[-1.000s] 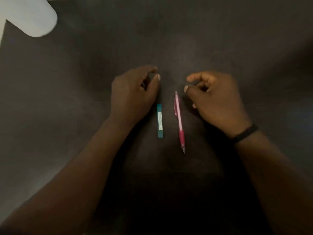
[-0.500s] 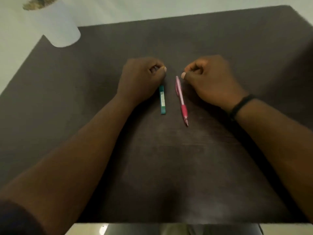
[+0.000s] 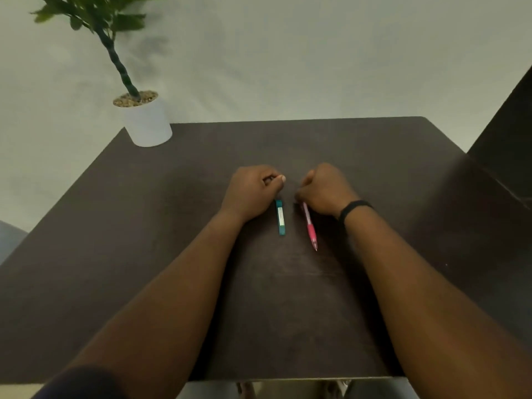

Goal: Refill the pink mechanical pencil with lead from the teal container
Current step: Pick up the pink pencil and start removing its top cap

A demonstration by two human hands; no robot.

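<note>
The teal lead container (image 3: 280, 217) lies flat in the middle of the dark table (image 3: 144, 240), its long side pointing away from me. Just right of it lies the pink mechanical pencil (image 3: 310, 228), tip toward me. My left hand (image 3: 252, 192) rests as a loose fist beside the container's far end, touching or nearly touching it and holding nothing. My right hand (image 3: 326, 191) is curled down over the pencil's far end, which is hidden under the fingers. The pencil still lies on the table.
A white pot with a green plant (image 3: 146, 122) stands on the table's far left corner. A dark panel (image 3: 506, 145) rises at the right edge. The table's near edge runs just below my forearms. A black band (image 3: 352, 207) circles my right wrist.
My right hand has slid left onto the pencil's far end and closed over it. My left hand's fingers have curled shut. Container and pencil have not moved; my view has tilted up.
</note>
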